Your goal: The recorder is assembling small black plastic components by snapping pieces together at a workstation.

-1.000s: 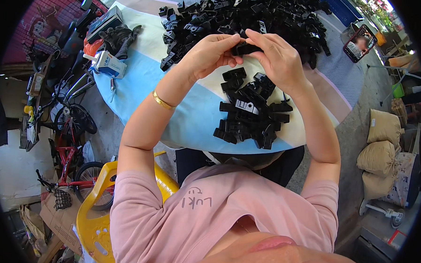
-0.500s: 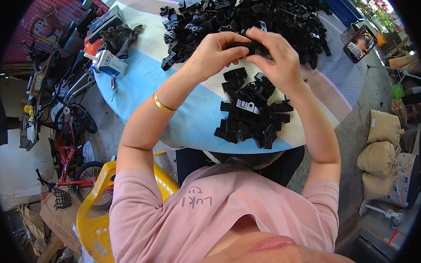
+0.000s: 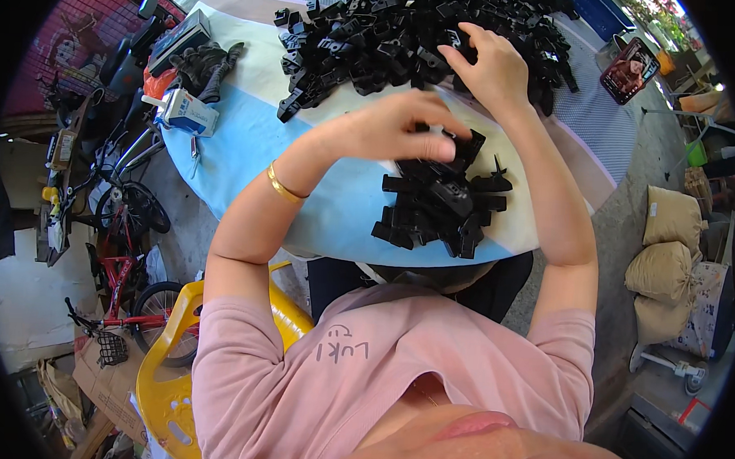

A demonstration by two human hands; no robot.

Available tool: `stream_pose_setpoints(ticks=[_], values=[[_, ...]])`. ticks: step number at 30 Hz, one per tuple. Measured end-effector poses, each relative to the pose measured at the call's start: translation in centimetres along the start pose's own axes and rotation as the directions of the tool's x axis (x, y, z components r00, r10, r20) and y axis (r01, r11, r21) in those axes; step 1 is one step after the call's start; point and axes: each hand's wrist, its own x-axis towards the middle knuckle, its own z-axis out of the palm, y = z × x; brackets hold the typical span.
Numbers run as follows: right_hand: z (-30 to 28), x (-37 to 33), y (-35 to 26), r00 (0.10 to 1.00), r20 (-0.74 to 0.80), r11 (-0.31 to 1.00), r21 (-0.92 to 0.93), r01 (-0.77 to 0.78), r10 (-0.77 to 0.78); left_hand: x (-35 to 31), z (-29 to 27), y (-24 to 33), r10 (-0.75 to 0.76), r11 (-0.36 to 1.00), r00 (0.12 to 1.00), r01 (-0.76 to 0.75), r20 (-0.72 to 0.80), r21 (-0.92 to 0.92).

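Note:
A large heap of small black plastic parts (image 3: 375, 45) covers the far middle of the table. A smaller pile of similar black parts (image 3: 442, 204) lies nearer to me. My left hand (image 3: 388, 128) hovers at the far edge of this smaller pile, slightly blurred, its thumb apart from its fingers and nothing seen in it. At the near right side of the large heap is my right hand (image 3: 493, 71), thumb and forefinger spread. Whether its fingertips touch a part cannot be made out.
The table's striped cloth (image 3: 259, 171) bears dark gloves (image 3: 206, 67), a blue-white carton (image 3: 188, 112) and a box (image 3: 179, 41) at the left. A phone (image 3: 629, 70) stands at the right edge. A yellow chair (image 3: 164, 385) is beside me; sacks (image 3: 665, 275) stand at the right.
My hands were together over a black part; now they are apart. The left has come down to the smaller pile, where a part now lies on top. The right has moved to the large heap.

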Motion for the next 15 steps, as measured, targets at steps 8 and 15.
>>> stream_pose_setpoints(ticks=[8, 15], values=[[-1.4, -0.2, -1.1, 0.967, 0.228, 0.809, 0.544, -0.222, 0.113, 1.2, -1.1, -3.2, -0.555, 0.664, 0.749, 0.136, -0.362, -0.735], [-3.7, -1.0, -3.8, 0.847, 0.525, 0.184, 0.827, -0.531, 0.083, 0.3, -2.2, -3.9, -0.288, 0.387, 0.929, -0.109, -0.233, -0.915]])
